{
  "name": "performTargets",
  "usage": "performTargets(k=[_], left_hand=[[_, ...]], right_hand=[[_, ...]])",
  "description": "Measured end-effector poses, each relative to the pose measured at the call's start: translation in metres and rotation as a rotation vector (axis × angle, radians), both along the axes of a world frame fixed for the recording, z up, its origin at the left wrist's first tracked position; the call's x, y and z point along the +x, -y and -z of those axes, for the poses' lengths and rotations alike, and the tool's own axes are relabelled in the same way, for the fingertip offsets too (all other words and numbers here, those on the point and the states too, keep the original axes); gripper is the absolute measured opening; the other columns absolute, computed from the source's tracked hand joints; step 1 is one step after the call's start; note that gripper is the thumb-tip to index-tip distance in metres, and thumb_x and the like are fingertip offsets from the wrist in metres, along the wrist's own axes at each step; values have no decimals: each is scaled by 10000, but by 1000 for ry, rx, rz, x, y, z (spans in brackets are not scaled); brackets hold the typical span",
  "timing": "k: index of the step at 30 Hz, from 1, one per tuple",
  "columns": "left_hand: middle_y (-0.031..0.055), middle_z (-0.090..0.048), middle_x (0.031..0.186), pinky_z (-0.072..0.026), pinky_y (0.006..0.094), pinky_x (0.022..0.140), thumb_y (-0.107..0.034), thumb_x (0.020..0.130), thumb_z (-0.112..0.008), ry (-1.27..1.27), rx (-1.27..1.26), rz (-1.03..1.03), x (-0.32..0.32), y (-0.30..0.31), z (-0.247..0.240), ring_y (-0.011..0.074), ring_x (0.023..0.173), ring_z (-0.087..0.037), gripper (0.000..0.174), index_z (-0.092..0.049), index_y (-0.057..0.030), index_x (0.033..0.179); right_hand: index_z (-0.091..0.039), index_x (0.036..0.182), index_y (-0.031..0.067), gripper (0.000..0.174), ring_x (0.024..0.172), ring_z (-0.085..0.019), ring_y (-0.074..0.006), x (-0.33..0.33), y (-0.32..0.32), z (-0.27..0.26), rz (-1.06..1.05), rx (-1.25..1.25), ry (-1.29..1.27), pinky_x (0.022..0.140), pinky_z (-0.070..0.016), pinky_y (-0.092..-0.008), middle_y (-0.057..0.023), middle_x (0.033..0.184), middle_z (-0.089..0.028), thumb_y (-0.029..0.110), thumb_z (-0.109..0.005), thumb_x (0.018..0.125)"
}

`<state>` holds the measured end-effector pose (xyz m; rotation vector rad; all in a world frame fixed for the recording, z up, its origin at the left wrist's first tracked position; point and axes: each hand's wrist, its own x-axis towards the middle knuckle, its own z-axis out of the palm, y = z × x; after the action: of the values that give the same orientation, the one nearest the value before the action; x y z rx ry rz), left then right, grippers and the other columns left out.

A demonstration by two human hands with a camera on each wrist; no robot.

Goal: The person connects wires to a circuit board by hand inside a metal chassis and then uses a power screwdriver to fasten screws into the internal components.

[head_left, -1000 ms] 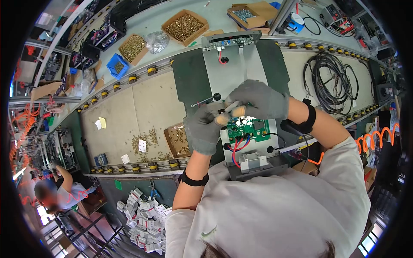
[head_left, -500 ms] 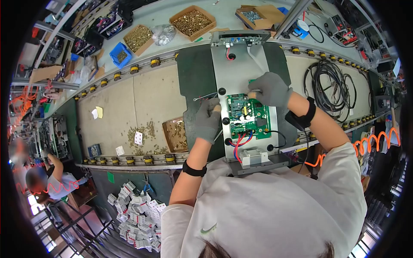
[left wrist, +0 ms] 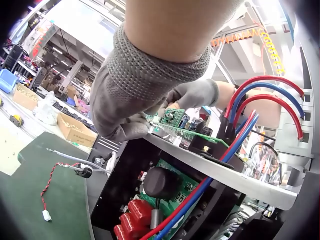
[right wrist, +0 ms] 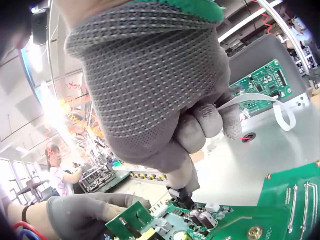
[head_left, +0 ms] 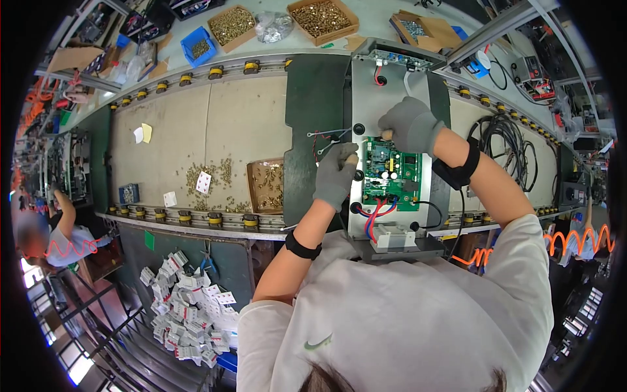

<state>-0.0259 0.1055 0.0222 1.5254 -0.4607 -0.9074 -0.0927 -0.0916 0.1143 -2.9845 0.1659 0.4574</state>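
Observation:
A green circuit board lies on a long metal plate. My right hand is at the board's far edge; in the right wrist view its fingertips pinch a small black connector at the board, and a white ribbon cable runs up to the hand. My left hand rests at the plate's left edge beside the board, its fingers touching that edge in the left wrist view. Loose wires stick out beside it. Red and blue wires run from the board's near side.
Boxes of small metal parts and a blue bin line the far bench. An open carton and scattered screws lie on the left. White parts are piled at lower left, coiled black cables at right.
Both hands, together above the board a second ago, have separated: the left drew back to the plate's left edge, the right moved to the board's far edge. The head view has shifted.

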Motion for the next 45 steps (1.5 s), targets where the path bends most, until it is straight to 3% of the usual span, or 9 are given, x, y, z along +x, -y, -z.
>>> performTargets(k=[4,16,18,24,29,32,35,41,45], left_hand=[[82,-655,999,-468,243,761,-88,860,-579,4,8,1,1,0,2,116,883,-609,257,-604,-3,1101],[59,-652,905,-460,235,656,-73,849,-565,-40,-51,-65,4,-3,9,96,749,-579,238,-616,-2,1070],[94,-659,982,-474,257,794,-38,851,-580,-15,-6,-20,9,-7,4,140,881,-612,222,-612,6,1067],[74,-655,955,-465,248,778,-44,844,-575,19,79,-103,22,-40,3,125,854,-598,237,-609,-5,1075],[46,-638,898,-470,251,704,-107,845,-593,-143,176,-149,27,-71,4,108,766,-574,233,-616,-19,1059],[72,-655,927,-482,273,698,-141,837,-609,-15,280,-87,22,-84,42,144,779,-604,284,-606,-33,1099],[116,-662,999,-492,318,749,-230,825,-629,194,466,39,7,-97,64,217,852,-636,399,-570,-51,1176],[163,-500,1281,-395,428,980,-426,814,-599,641,846,663,-37,-113,124,352,1158,-501,544,-495,-197,1297],[143,-510,1243,-404,442,961,-350,816,-595,858,831,553,-53,-127,153,349,1150,-498,486,-495,-241,1278]], right_hand=[[-654,718,171,44,648,-588,-268,11,-9,1,-144,-96,-17,684,-406,-364,-79,669,-613,200,-627,700],[-702,798,138,145,821,-649,-270,29,-21,-7,33,-200,-328,729,-482,-368,-86,833,-671,215,-673,678],[-702,866,148,176,848,-645,-260,23,-16,-10,105,-110,-246,742,-482,-367,-81,865,-672,249,-668,726],[-644,1043,191,291,801,-624,-250,-24,-4,-17,37,-92,0,785,-427,-406,-50,784,-642,278,-646,765],[-458,1298,144,590,1058,-530,-301,-62,-22,-46,26,-61,-70,954,-373,-409,-123,1117,-563,281,-676,767],[-471,1285,127,560,1089,-516,-324,-89,-23,-41,-63,-72,300,968,-370,-418,-154,1190,-531,325,-650,793],[-475,1279,110,543,1104,-505,-354,-115,-27,-48,18,13,321,939,-393,-430,-172,1235,-507,364,-619,821],[-510,1237,116,514,987,-547,-337,-160,-57,-63,146,280,420,817,-454,-409,-132,1151,-541,231,-675,764],[-554,1164,61,421,912,-572,-341,-172,-74,-60,179,461,528,763,-466,-400,-156,1048,-582,175,-651,772]])
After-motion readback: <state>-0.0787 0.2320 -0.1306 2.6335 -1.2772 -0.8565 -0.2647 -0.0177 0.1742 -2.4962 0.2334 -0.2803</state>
